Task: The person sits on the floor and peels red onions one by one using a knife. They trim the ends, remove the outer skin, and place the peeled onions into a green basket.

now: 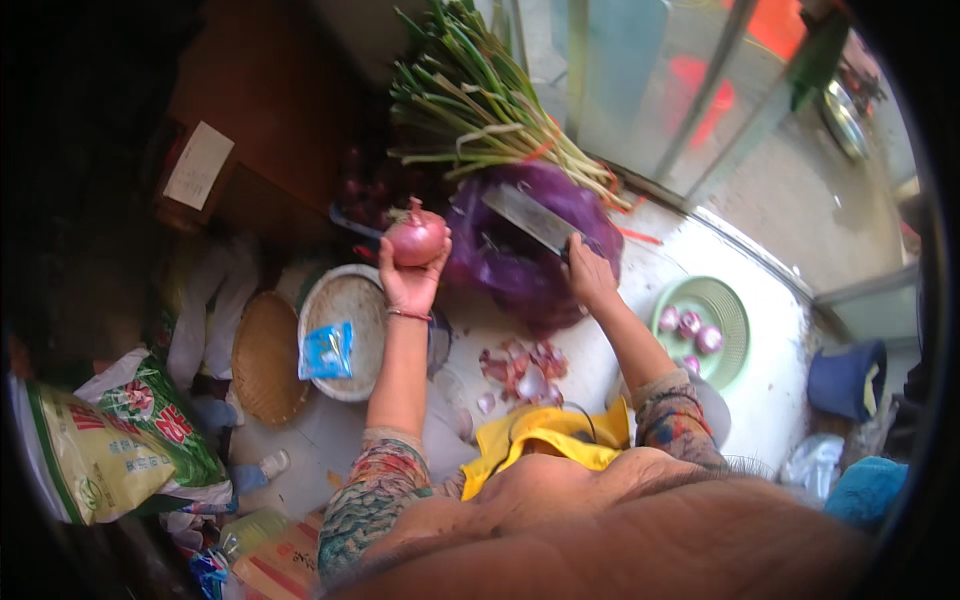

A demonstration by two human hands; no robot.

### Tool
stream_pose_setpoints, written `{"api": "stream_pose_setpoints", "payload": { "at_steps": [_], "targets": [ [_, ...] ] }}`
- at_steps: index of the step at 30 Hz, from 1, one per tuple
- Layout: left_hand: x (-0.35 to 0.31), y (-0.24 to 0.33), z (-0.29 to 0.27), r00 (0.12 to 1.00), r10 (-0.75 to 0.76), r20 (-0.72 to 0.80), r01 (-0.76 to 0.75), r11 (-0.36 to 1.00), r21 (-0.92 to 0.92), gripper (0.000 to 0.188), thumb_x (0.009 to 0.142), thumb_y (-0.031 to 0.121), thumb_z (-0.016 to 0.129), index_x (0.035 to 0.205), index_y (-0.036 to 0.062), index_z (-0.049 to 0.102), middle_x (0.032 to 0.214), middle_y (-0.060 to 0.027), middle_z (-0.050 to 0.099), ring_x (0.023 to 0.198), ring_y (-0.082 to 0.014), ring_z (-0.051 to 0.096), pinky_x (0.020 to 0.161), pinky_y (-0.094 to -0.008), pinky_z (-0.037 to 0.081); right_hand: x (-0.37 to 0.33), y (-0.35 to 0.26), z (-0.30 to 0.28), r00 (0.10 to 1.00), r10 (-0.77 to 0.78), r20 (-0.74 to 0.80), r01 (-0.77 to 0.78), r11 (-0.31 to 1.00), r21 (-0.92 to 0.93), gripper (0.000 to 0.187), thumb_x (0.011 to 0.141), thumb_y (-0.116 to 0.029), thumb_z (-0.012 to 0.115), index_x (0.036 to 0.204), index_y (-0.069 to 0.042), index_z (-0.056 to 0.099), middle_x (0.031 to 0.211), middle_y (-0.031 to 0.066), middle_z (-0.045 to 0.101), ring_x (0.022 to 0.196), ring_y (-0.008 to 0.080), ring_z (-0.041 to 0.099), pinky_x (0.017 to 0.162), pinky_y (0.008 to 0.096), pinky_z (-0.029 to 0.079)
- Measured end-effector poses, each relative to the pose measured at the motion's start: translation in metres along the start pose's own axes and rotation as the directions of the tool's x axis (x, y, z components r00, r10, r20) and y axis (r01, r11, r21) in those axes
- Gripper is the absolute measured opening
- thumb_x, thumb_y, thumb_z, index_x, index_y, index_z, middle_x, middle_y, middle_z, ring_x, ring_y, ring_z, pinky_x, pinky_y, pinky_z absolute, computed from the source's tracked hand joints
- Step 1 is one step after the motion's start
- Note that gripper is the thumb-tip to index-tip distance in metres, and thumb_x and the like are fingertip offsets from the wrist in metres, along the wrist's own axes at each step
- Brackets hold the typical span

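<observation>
My left hand (410, 286) holds up a red onion (416, 240) with its dry stem end pointing away from me. The fingers are cupped around it from below. In my right hand (590, 273) is a cleaver (528, 218), gripped by the handle, its broad blade slanting toward the far left. Beneath the blade lies a full purple mesh bag (530, 290). Loose onion skins (525, 372) are scattered on the floor in front of me. To the right, a pale green basket (742, 310) contains several peeled onions (690, 322).
A large bunch of green onions (490, 90) lies beyond the mesh bag. A white bucket (372, 290) with a blue packet (327, 350) and a woven basket (262, 385) stand to the left. A dark blue bucket (845, 380) sits far right, near a glass door (640, 100).
</observation>
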State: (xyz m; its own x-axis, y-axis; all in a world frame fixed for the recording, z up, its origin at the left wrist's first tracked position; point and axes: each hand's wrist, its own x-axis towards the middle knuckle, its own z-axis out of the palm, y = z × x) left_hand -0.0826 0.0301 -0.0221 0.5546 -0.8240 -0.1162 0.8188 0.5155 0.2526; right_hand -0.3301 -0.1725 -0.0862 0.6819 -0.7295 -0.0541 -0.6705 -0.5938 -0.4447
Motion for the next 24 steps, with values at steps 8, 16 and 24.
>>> {"api": "stream_pose_setpoints", "payload": {
  "at_steps": [8,16,24],
  "targets": [
    [-0.197,-0.103,-0.033,0.968,-0.189,-0.164,0.225,0.943,0.245,0.049,0.089,0.027,0.069,0.132,0.0104,0.054,0.137,-0.0107,0.055,0.121,-0.0342,0.057,0.099,-0.0531,0.050,-0.201,-0.031,-0.077,0.932,-0.252,-0.260,0.347,0.827,0.442,0.042,0.083,-0.013,0.071,0.123,-0.011,0.058,0.097,0.0177,0.068,0.087,0.0374,0.068,0.073,0.0414,0.055],
    [-0.266,-0.134,-0.081,0.991,-0.134,-0.012,0.124,0.879,0.461,0.063,0.080,0.027,0.078,0.134,0.0114,0.050,0.129,-0.0116,0.059,0.119,-0.0263,0.059,0.099,-0.0413,0.051,-0.299,-0.080,-0.071,0.869,-0.490,0.066,0.491,0.871,-0.004,0.033,0.088,-0.008,0.055,0.120,-0.012,0.053,0.091,0.0182,0.065,0.078,0.0369,0.067,0.062,0.0455,0.053],
    [-0.287,-0.137,-0.111,0.978,-0.171,-0.115,0.202,0.908,0.367,0.054,0.083,0.019,0.070,0.133,0.0098,0.052,0.124,-0.0109,0.061,0.111,-0.0263,0.061,0.100,-0.0425,0.049,-0.319,-0.085,-0.052,0.894,-0.370,0.252,0.392,0.919,-0.041,0.030,0.090,-0.010,0.054,0.120,-0.013,0.053,0.096,0.0208,0.066,0.083,0.0383,0.067,0.064,0.0478,0.051]
  ]
}}
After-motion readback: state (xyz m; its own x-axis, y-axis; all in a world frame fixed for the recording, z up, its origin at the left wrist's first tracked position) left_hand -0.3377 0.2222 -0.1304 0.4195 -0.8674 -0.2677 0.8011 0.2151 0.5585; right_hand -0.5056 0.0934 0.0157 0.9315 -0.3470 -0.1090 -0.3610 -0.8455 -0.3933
